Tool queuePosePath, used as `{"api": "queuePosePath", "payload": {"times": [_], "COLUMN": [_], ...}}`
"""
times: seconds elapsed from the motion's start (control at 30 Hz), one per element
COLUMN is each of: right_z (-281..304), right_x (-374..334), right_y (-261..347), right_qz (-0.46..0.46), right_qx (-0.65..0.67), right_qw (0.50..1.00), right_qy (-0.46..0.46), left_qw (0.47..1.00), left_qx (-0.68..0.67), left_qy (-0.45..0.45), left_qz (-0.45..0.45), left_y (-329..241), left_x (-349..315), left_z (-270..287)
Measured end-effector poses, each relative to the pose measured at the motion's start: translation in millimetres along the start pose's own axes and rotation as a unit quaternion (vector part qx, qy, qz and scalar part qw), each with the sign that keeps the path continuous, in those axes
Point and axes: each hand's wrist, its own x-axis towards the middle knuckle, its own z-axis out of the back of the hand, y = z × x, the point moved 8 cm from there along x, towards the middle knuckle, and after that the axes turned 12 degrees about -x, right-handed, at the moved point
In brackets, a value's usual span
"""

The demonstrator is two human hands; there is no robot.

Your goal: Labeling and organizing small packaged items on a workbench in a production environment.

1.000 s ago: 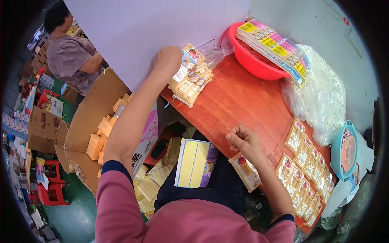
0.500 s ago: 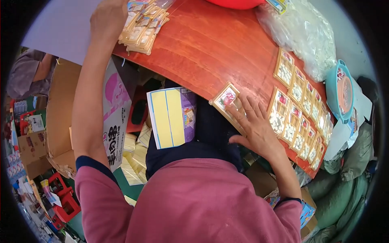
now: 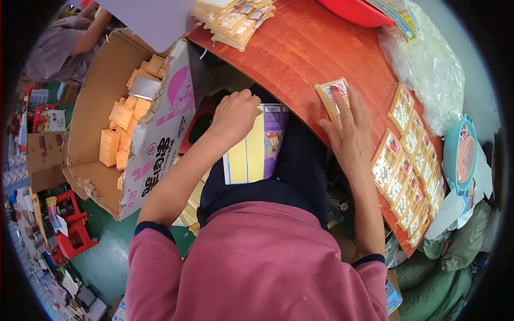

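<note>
My left hand [image 3: 235,115] is closed, its fingertips pinched at the top edge of a yellow and purple printed sheet [image 3: 247,155] on my lap. Whatever the fingertips may hold is hidden. My right hand [image 3: 348,120] has its fingers stretched out over a small tan plastic tray [image 3: 326,99] at the table's near edge, touching it. A picture with a red motif shows in one end of that tray. To the right, several similar trays [image 3: 384,167] stand in rows, with white pieces and red picture pieces in their compartments.
More trays [image 3: 235,21] are stacked at the red table's [image 3: 300,59] far left. A red basin [image 3: 356,12], clear plastic bags [image 3: 428,80] and a blue basket [image 3: 459,155] stand far and right. Left is a cardboard box [image 3: 88,144] of orange plastic pieces; beyond it, a person's arm [image 3: 93,35].
My left hand has come back from the tray stack to the sheet on my lap. My right hand stays at the tray. The view has shifted, showing the box's contents.
</note>
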Motion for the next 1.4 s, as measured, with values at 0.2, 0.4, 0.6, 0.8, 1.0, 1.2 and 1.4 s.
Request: {"api": "queuePosePath", "payload": {"times": [0.2, 0.4, 0.6, 0.8, 1.0, 1.2, 1.4], "right_z": [-41.0, -84.1, -79.9, -69.6, -67.5, -45.8, -51.2], "right_x": [-7.4, 3.6, 3.3, 2.0, -10.0, -12.6, -0.1], "right_y": [55.1, 70.6, 67.7, 65.2, 58.0, 63.2, 85.7], "right_qz": [-0.056, -0.148, -0.177, -0.197, -0.213, -0.05, 0.08], "right_qx": [0.339, 0.375, 0.371, 0.327, 0.315, 0.328, 0.23], "right_qw": [0.938, 0.912, 0.907, 0.922, 0.925, 0.942, 0.966], "right_qy": [0.04, 0.08, 0.089, 0.065, 0.02, -0.058, -0.087], "left_qw": [0.938, 0.865, 0.933, 0.947, 0.909, 0.872, 0.796], "left_qx": [-0.292, -0.444, -0.349, -0.317, -0.405, -0.43, -0.543], "left_qy": [0.063, 0.097, -0.012, -0.038, -0.016, 0.093, 0.12], "left_qz": [0.174, 0.214, 0.089, 0.04, 0.099, 0.216, 0.238], "left_y": [42.7, 40.9, 14.8, -6.1, 14.1, 40.9, 32.4], "left_x": [-4.5, -11.6, -6.4, -8.3, -11.2, -14.1, -13.9], "left_z": [-8.6, -21.6, 1.2, 10.2, -3.3, -28.5, -33.3]}}
